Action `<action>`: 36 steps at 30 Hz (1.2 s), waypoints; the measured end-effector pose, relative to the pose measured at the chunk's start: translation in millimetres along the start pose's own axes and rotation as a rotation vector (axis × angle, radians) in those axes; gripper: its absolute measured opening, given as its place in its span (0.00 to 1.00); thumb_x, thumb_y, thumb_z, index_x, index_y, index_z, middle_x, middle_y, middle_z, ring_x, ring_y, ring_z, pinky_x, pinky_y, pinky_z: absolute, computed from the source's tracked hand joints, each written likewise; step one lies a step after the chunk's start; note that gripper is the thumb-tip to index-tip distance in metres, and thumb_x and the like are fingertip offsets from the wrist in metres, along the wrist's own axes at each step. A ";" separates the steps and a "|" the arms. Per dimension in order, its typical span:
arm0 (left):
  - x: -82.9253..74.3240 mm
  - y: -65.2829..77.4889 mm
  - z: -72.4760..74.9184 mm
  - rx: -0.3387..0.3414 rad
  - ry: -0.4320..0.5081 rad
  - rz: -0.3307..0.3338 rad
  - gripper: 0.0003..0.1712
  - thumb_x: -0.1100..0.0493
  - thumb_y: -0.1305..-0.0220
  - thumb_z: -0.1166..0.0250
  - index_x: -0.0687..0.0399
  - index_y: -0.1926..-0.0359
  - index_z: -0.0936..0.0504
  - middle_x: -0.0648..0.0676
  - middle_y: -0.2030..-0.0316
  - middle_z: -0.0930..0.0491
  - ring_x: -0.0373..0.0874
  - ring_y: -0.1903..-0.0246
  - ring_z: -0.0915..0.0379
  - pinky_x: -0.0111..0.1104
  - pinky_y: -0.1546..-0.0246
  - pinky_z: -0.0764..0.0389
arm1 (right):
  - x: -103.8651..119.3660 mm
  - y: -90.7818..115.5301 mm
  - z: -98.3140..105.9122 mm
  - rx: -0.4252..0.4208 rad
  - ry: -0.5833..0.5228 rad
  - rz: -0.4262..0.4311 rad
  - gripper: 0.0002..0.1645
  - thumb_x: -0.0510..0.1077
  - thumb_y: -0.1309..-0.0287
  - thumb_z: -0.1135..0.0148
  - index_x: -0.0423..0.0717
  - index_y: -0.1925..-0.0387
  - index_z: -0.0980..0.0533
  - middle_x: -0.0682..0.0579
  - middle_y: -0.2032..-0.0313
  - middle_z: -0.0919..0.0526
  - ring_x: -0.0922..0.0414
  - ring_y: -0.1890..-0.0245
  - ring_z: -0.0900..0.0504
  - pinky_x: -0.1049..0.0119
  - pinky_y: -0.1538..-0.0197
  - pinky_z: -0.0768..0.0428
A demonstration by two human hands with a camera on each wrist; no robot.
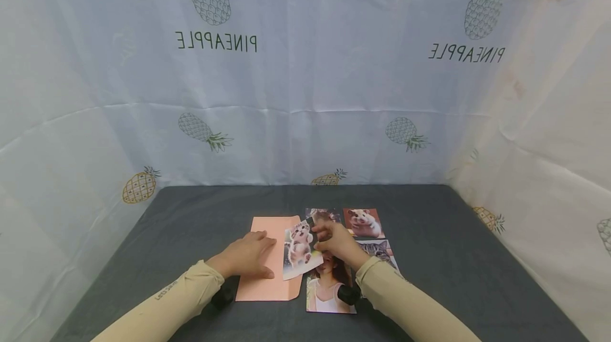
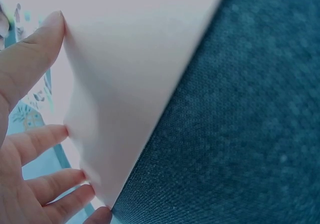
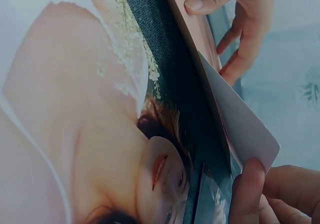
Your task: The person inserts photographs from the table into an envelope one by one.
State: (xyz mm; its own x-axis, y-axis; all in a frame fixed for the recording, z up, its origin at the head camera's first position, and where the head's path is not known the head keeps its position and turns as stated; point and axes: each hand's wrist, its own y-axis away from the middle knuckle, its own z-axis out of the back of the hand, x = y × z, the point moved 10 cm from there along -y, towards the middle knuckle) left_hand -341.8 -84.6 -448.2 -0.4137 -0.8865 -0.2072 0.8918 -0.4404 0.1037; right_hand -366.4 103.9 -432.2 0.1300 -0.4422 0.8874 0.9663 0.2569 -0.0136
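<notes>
A peach-pink envelope [image 1: 267, 289] lies on the dark table, its flap side facing right. My left hand [image 1: 245, 254] rests on it with fingers spread; in the left wrist view the fingertips [image 2: 75, 176] touch its surface. My right hand [image 1: 336, 238] pinches a photo card [image 1: 299, 249] of a small pinkish animal by its right edge, between thumb and fingers. The card is tilted, and its left part overlaps the envelope's flap side. The right wrist view shows the pale back of the card [image 3: 245, 119], one end at the envelope's edge.
More photo cards lie to the right: a portrait of a person [image 1: 329, 297] in front, a hamster [image 1: 364, 224] at the back, a tabby cat [image 1: 384, 252] partly under my right arm, and another [image 1: 322, 215] mostly hidden. A pineapple-print curtain [image 1: 305, 77] stands behind the table [image 1: 200, 209].
</notes>
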 end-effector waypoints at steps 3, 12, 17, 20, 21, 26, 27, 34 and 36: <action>0.5 -0.7 -0.5 0.001 0.000 0.001 0.47 0.36 0.56 0.26 0.55 0.38 0.26 0.63 0.35 0.33 0.59 0.34 0.37 0.53 0.38 0.31 | -0.1 -1.6 0.9 -0.010 0.017 0.007 0.23 0.27 0.55 0.32 0.35 0.52 0.21 0.43 0.64 0.17 0.56 0.67 0.20 0.66 0.71 0.20; -1.3 0.0 1.0 -0.001 0.001 -0.004 0.47 0.36 0.56 0.26 0.55 0.38 0.26 0.63 0.34 0.33 0.59 0.34 0.38 0.54 0.39 0.31 | 4.2 -2.1 0.2 -0.022 0.075 0.031 0.22 0.30 0.52 0.31 0.38 0.51 0.21 0.45 0.61 0.17 0.50 0.58 0.18 0.64 0.63 0.20; -0.8 -0.3 0.5 0.000 0.000 0.001 0.47 0.36 0.56 0.25 0.55 0.38 0.26 0.63 0.34 0.33 0.59 0.34 0.38 0.54 0.38 0.32 | 4.9 -0.8 -0.4 -0.026 0.078 0.022 0.23 0.29 0.53 0.31 0.38 0.52 0.21 0.45 0.62 0.18 0.51 0.59 0.19 0.64 0.64 0.21; -0.6 -0.9 -0.4 0.002 -0.002 0.003 0.47 0.36 0.55 0.26 0.55 0.37 0.26 0.63 0.34 0.33 0.59 0.34 0.38 0.54 0.38 0.32 | 4.6 -1.2 -0.5 -0.028 0.065 0.013 0.22 0.29 0.53 0.31 0.38 0.52 0.20 0.45 0.62 0.18 0.53 0.61 0.19 0.65 0.66 0.21; -0.8 -0.9 -0.4 0.002 -0.001 0.003 0.47 0.36 0.56 0.26 0.55 0.38 0.26 0.63 0.34 0.33 0.59 0.34 0.38 0.54 0.38 0.32 | 4.9 -1.4 -0.5 -0.028 0.062 0.014 0.22 0.29 0.53 0.32 0.38 0.52 0.20 0.45 0.63 0.18 0.53 0.62 0.19 0.66 0.67 0.22; -1.6 -0.6 -0.3 0.009 0.005 0.002 0.47 0.36 0.55 0.26 0.55 0.37 0.26 0.63 0.34 0.33 0.59 0.33 0.38 0.54 0.38 0.32 | 6.5 -3.5 -0.4 -0.030 0.059 0.023 0.22 0.28 0.54 0.33 0.37 0.52 0.20 0.45 0.63 0.18 0.57 0.66 0.20 0.68 0.72 0.24; -1.9 -0.3 -0.1 0.008 0.007 0.001 0.47 0.36 0.55 0.26 0.55 0.37 0.26 0.63 0.34 0.33 0.59 0.33 0.38 0.54 0.38 0.32 | 5.8 -3.8 -0.5 -0.029 0.057 0.019 0.23 0.27 0.54 0.33 0.37 0.52 0.21 0.45 0.63 0.18 0.57 0.68 0.20 0.68 0.74 0.24; -2.4 0.9 0.7 0.000 0.010 -0.012 0.47 0.37 0.55 0.26 0.55 0.37 0.26 0.64 0.34 0.33 0.60 0.34 0.38 0.54 0.39 0.31 | 1.5 -3.4 -4.2 -0.023 0.016 0.002 0.23 0.27 0.53 0.33 0.37 0.52 0.21 0.45 0.63 0.19 0.59 0.73 0.22 0.68 0.78 0.24; -2.2 0.8 0.8 -0.003 0.009 -0.013 0.47 0.37 0.55 0.26 0.56 0.37 0.26 0.64 0.34 0.33 0.60 0.34 0.38 0.54 0.39 0.31 | 2.5 -2.5 -5.3 -0.025 0.009 0.012 0.23 0.27 0.54 0.33 0.37 0.52 0.21 0.45 0.63 0.20 0.58 0.71 0.22 0.67 0.77 0.22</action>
State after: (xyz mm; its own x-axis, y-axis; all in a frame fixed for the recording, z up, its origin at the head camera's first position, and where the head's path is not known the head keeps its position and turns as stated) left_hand -340.3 -83.1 -446.9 -0.4236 -0.8795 -0.2170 0.8869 -0.4514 0.0984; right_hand -367.3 97.6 -432.4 0.1438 -0.4467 0.8831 0.9698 0.2411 -0.0360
